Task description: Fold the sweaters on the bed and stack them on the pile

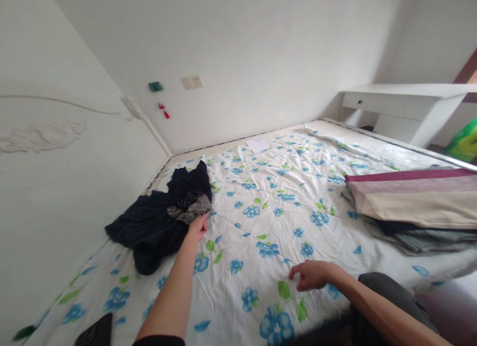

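Observation:
My left hand (198,228) reaches out to the dark clothes on the bed. Its fingers are closed at the edge of a mottled grey cloth garment (196,209), seemingly pinching it. That garment lies crumpled on top of a heap of navy clothes (160,224) near the headboard. Nothing is in my right hand (312,275), which hovers low over or rests on the flowered bed sheet (268,249), its index finger stretched out and the others loosely bent.
Folded clothes (413,199), striped in maroon, pink and beige on top, are stacked at the right. A white paper (258,145) lies near the wall. A black phone-like object (95,331) sits at the lower left. The white headboard (67,162) bounds the left side; a white desk (395,105) stands beyond.

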`<state>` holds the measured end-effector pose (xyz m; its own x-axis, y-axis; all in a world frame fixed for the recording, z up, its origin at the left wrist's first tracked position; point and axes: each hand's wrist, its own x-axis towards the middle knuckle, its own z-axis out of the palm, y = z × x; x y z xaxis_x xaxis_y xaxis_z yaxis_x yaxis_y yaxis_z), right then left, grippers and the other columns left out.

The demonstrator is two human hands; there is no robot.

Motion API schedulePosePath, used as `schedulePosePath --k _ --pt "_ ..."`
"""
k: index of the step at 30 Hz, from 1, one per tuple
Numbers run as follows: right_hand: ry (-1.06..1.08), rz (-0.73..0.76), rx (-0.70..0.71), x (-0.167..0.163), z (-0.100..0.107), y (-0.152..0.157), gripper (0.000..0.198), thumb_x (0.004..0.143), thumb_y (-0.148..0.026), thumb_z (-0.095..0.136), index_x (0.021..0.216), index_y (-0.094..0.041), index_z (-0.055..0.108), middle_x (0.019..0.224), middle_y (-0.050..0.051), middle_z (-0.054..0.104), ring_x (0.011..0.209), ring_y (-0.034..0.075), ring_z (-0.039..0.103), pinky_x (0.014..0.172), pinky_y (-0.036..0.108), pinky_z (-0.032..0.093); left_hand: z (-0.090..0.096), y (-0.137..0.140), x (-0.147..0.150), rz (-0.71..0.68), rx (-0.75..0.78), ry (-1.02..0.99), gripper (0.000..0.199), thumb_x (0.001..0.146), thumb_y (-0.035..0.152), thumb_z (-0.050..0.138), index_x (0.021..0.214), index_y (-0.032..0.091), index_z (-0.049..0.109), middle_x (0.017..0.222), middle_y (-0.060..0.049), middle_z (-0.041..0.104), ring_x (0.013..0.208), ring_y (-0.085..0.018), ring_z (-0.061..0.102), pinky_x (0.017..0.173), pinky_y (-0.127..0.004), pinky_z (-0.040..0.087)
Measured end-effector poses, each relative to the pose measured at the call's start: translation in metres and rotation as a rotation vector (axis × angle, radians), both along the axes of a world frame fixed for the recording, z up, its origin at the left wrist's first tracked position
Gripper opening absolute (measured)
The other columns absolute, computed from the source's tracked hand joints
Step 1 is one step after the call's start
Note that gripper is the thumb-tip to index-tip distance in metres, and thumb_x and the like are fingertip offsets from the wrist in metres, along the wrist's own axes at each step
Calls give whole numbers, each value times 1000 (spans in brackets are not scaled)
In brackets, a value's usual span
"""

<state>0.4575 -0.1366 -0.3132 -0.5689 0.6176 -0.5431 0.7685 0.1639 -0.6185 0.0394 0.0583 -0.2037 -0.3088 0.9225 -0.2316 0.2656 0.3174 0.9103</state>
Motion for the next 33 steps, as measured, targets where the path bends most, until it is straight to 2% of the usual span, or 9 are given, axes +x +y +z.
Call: schedulePosePath --k 4,8,12,16,19,22,25,28,33 --pt "-7 3 -29 1 3 3 57 92 -38 78 148 -30 79 108 5 87 109 30 82 101 38 59 104 33 29 -40 101 -223 44 107 25 70 74 25 41 56 12 27 52 -8 33 60 -17 41" --pt "-10 -16 -97 1 3 5 58 93 -35 77 151 -27 77 91 2 84 95 25 82 89 32 60 255 33 39 -195 524 -628 52 120 17 40 70 24 33 53 12 26 53 -3 34 66 -14 39" --pt "29 -49 -116 1 3 4 58 91 -33 79 148 -25 78 89 2 82 89 23 81 83 31 59 401 -10 45 -378 981 -419 55 119 36 55 69 27 34 55 10 34 75 -4 61 77 -21 48" --pt "271 -53 -197 1 17 0 62 88 -39 85 147 -23 77 101 5 84 90 22 80 83 30 60 466 -58 68 -332 1135 -230 43 113 40 58 74 24 47 75 6 58 123 -12 74 89 -25 56" --pt "651 -107 -348 5 33 -4 80 81 -49 93 153 -24 70 119 8 83 98 21 80 87 31 62 425 -78 91 -337 973 -297 25 103 32 65 80 26 60 88 5 71 115 -14 76 84 -27 61" --pt "887 -290 -343 13 42 -6 80 79 -56 97 147 -23 71 126 10 80 103 22 80 93 33 63 315 -99 109 -409 629 -440 19 98 31 72 81 25 67 80 3 71 83 -11 71 77 -25 61" --pt "728 -502 -242 20 36 -6 60 81 -55 95 125 -19 75 108 8 80 95 23 79 85 34 64 179 -133 110 -410 177 -445 18 86 29 84 99 19 78 84 -2 77 74 -13 70 70 -26 59" --pt "438 -601 -23 21 25 -7 52 78 -38 95 122 -19 74 91 3 77 85 24 76 75 32 61 64 -169 84 -351 -16 -263 41 78 32 89 115 18 80 94 -6 81 75 -15 71 71 -27 56" --pt "241 -557 280 21 21 -12 21 86 -31 87 96 -19 74 86 2 75 83 21 72 74 28 55 -40 -199 16 -210 60 150 55 73 57 85 112 19 77 96 -8 79 92 -27 76 82 -38 61"
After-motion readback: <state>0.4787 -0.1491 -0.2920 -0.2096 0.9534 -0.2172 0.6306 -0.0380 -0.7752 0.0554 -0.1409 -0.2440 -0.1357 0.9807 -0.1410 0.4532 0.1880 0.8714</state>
